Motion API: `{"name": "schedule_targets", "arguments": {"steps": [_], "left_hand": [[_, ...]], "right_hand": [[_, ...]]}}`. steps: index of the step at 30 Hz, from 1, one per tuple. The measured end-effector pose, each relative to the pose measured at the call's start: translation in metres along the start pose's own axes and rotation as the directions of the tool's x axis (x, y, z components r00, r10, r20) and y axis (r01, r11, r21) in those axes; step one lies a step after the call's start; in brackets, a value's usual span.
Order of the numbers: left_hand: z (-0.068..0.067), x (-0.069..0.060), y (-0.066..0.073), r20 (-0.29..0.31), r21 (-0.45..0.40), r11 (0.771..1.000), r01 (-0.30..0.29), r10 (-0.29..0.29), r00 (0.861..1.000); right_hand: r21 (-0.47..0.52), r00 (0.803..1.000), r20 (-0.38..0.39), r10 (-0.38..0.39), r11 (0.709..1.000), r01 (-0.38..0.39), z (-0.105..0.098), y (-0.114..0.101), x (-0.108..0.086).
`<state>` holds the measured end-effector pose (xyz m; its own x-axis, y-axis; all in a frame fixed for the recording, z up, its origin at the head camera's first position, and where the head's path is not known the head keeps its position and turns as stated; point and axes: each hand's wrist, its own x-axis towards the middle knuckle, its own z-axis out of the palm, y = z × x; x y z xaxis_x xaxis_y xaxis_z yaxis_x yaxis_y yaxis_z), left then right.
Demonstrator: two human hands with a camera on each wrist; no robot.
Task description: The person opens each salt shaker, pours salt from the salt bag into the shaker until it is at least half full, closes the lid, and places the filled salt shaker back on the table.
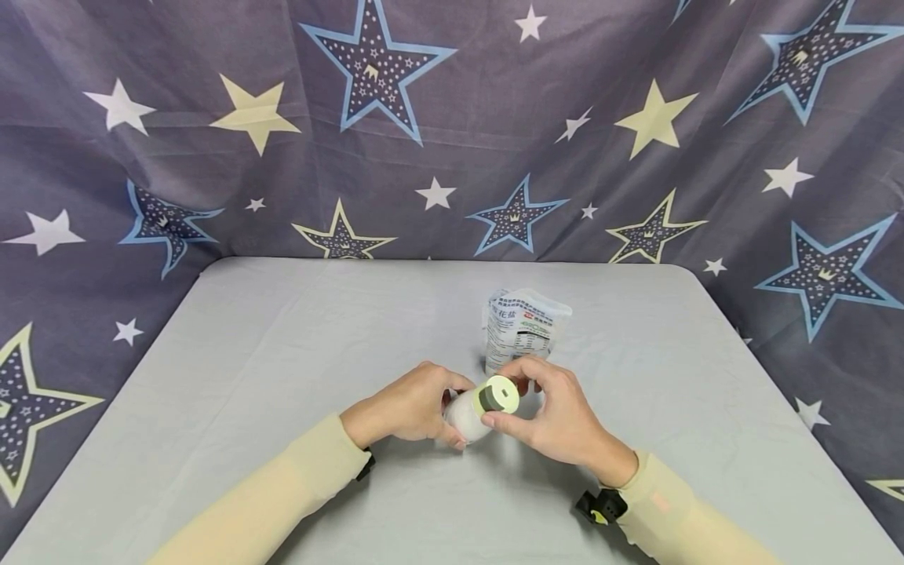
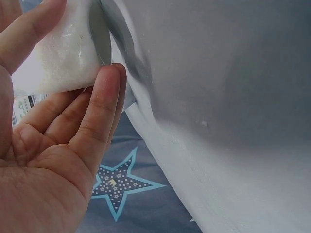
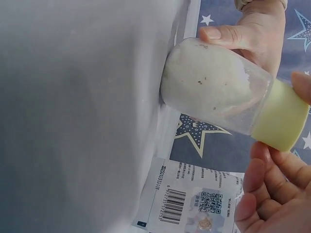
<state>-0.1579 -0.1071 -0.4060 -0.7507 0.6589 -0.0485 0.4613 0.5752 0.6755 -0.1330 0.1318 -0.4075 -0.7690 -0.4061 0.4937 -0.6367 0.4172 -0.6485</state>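
Observation:
A clear shaker bottle [image 3: 209,82] with white granules inside stands tilted near the middle of the table. Its pale yellow-green cap [image 3: 282,115] is on the neck, and a dark slot shows on the cap top in the head view. My left hand [image 1: 415,406] holds the bottle's body between thumb and fingers. With thumb and fingertips, my right hand [image 1: 565,412] pinches the cap by its sides. Just behind the hands stands a printed plastic pouch [image 1: 519,329]; its barcode and QR code face the right wrist camera.
A light grey cloth covers the table [image 1: 318,329]. Behind it and along both sides hangs a dark star-patterned curtain [image 1: 438,102]. The pouch is the only other object on the table, close beyond the right hand.

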Motion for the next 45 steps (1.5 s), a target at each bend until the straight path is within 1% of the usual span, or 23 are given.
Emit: {"name": "schedule_targets", "arguments": {"steps": [12,20,26,36,40,45], "left_hand": [[-0.0005,0.0004,-0.0004,0.0,0.007,1.0,-0.006,0.006,1.0],[-0.0011,-0.0003,-0.0002,0.001,0.007,1.0,-0.01,0.01,1.0],[-0.0011,-0.0005,-0.0003,0.001,0.007,1.0,-0.011,0.011,1.0],[-0.0009,0.0,-0.0002,-0.005,0.017,1.0,-0.026,0.026,1.0],[-0.0008,0.0001,0.0,-0.003,0.019,1.0,-0.023,0.023,1.0],[-0.0007,0.0005,-0.0002,-0.002,0.022,0.999,-0.024,0.024,1.0]], "right_hand": [[-0.016,0.999,-0.035,0.013,1.0,-0.013,0.0017,-0.0016,0.0002],[-0.022,0.999,-0.041,0.01,1.0,-0.011,0.0021,-0.0019,0.0007],[-0.022,1.0,-0.013,0.006,1.0,-0.006,0.0009,-0.0009,0.001],[-0.015,0.994,0.077,-0.078,0.997,0.079,-0.0044,-0.0006,0.001],[-0.015,0.993,0.084,-0.081,0.996,0.082,-0.0045,-0.0005,0.0007],[-0.022,0.995,0.073,-0.075,0.997,0.076,-0.0038,-0.0007,0.0006]]}}
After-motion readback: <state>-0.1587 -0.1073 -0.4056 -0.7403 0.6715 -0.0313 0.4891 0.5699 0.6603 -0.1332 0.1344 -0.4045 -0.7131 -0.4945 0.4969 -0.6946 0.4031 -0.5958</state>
